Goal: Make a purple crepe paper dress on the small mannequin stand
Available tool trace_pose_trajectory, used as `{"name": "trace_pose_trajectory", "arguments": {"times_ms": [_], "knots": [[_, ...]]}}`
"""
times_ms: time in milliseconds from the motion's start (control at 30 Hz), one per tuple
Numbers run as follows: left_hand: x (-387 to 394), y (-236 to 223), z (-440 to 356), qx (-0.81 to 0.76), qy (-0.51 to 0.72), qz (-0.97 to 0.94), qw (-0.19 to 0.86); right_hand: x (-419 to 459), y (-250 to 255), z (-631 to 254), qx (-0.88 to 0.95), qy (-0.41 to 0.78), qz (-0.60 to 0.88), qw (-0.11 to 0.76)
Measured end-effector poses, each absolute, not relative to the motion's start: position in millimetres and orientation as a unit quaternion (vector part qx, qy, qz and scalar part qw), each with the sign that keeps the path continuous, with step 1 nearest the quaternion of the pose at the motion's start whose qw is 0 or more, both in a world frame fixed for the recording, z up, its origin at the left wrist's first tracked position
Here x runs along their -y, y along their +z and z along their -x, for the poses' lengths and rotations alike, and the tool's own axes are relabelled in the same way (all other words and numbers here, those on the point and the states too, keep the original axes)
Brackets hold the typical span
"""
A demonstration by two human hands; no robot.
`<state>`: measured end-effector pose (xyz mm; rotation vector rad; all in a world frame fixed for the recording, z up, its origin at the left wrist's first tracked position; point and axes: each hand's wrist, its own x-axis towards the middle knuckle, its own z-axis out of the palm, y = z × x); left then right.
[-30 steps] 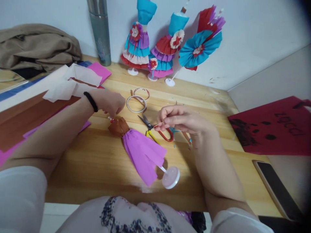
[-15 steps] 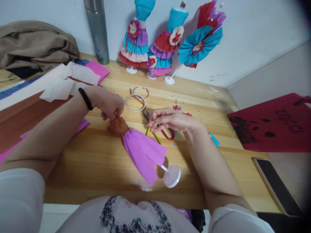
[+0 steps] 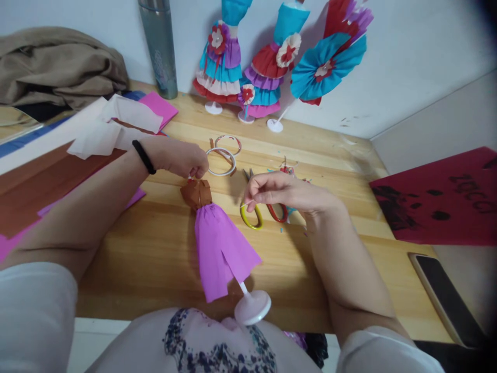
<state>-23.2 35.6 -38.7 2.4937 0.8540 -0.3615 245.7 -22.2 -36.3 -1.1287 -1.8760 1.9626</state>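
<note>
A small dress form lies tilted on the table, with a brown paper bodice (image 3: 196,195), a purple crepe-paper skirt (image 3: 221,241) and a round white base (image 3: 253,307) near my body. My left hand (image 3: 185,159) is closed at the top of the dress form, its fingertips pinching the neck end. To the right, my right hand (image 3: 274,190) is raised with finger and thumb pinched on a thin, pale thread (image 3: 247,204). Beneath that hand lie scissors with a yellow handle loop (image 3: 252,225) and a red handle loop (image 3: 280,214), partly hidden by the fingers.
Two thin tape rolls (image 3: 221,174) lie beyond the hands. Several dressed forms, including one in a tiered dress (image 3: 219,72), stand along the wall beside a bottle (image 3: 161,57). Paper sheets (image 3: 50,171) cover the left side. A phone (image 3: 446,298) and red bag (image 3: 435,199) are at right.
The dress form has turned, its base swinging toward my body and leftward. My left hand has shifted slightly right and up with its top. My right hand stays pinched on the thread.
</note>
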Motion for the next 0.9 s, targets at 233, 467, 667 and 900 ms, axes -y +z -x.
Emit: {"name": "trace_pose_trajectory", "arguments": {"times_ms": [233,467,667,900], "knots": [[-40,-23,27,-0.352,-0.051,-0.917,0.181,29,-24,-242,0.706,0.616,0.340,0.081],[-47,-21,23,-0.399,-0.006,-0.911,0.102,31,-25,-238,0.697,0.644,0.310,0.061],[-57,-34,30,-0.417,0.054,-0.905,0.066,32,-31,-234,0.673,0.685,0.278,0.017],[-60,-50,23,-0.379,0.128,-0.907,0.128,34,-31,-230,0.668,0.706,0.234,-0.013]]}}
